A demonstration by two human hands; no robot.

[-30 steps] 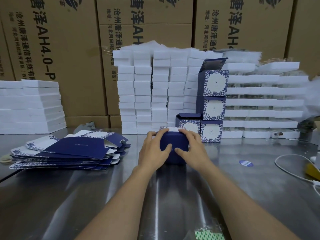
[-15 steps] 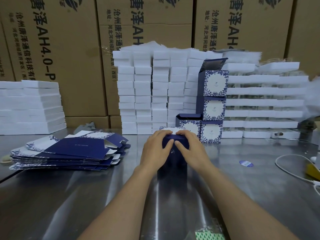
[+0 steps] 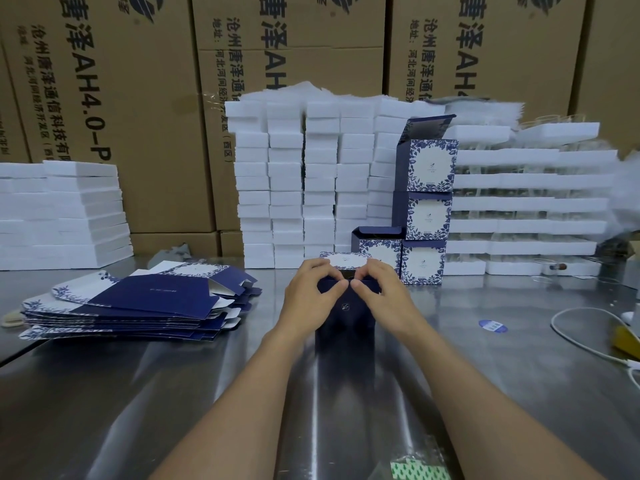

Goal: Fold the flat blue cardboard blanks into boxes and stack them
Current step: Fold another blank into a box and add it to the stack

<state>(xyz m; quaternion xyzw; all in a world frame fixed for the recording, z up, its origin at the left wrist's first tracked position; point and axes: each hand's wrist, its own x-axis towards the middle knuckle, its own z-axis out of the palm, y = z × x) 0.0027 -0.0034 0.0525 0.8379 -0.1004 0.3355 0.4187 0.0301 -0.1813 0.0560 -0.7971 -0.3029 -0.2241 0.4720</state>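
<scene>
Here the dark blue box (image 3: 346, 318) stands upright on the steel table (image 3: 138, 393), gripped at its top by both hands. The left hand (image 3: 311, 296) and right hand (image 3: 384, 296) curl over its upper edge, thumbs meeting on its near face. Left of the box lies the pile of flat blue blanks (image 3: 152, 299). Behind it to the right rises a column of three folded boxes (image 3: 427, 216), with one open-topped box (image 3: 377, 245) beside. Directly behind the box stand white foam blocks (image 3: 301, 188).
</scene>
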